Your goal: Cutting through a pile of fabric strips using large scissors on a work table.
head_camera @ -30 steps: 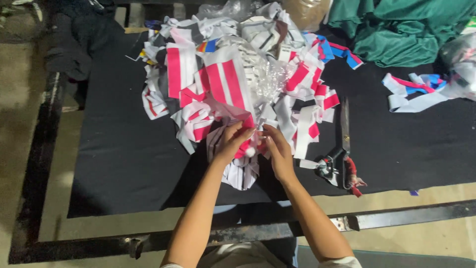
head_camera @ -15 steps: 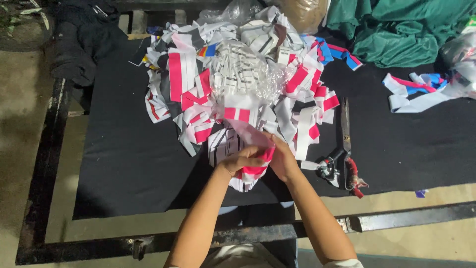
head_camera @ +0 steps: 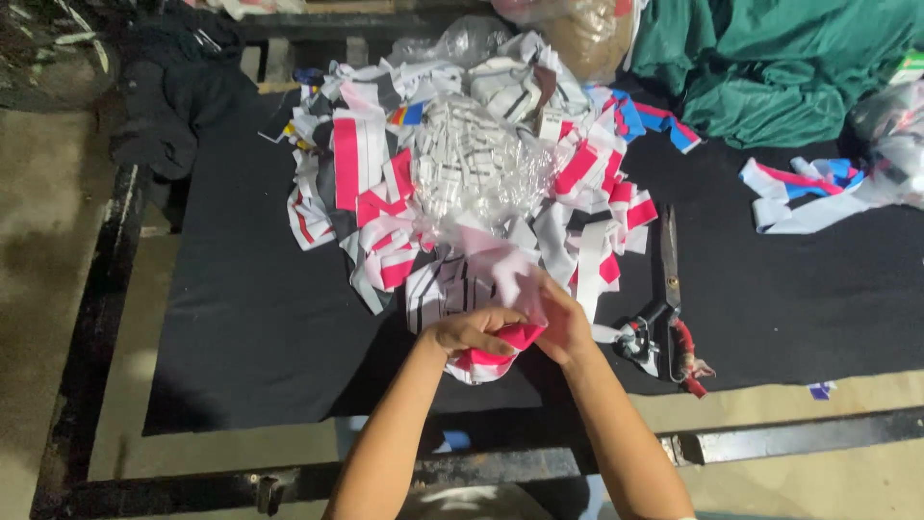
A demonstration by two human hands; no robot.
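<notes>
A heap of pink, white and black striped fabric pieces (head_camera: 385, 193) lies on the black cloth table cover (head_camera: 241, 318). A crumpled clear plastic bag of small white strips (head_camera: 476, 169) sits on top of the heap. At the heap's near edge, my left hand (head_camera: 472, 329) and my right hand (head_camera: 563, 327) are both closed on one pink-and-white fabric piece (head_camera: 496, 354), holding it together just above the cover. The piece is bunched between my fingers.
Large scissors with red-wrapped handles (head_camera: 666, 318) lie just right of my right hand. A green cloth (head_camera: 780, 67) is piled at the back right, loose blue, pink and white strips (head_camera: 808, 193) at the right. Dark clothing (head_camera: 173, 96) hangs at the back left.
My hands have pulled the pink-and-white piece toward me, out of the heap's near edge. The view has shifted slightly.
</notes>
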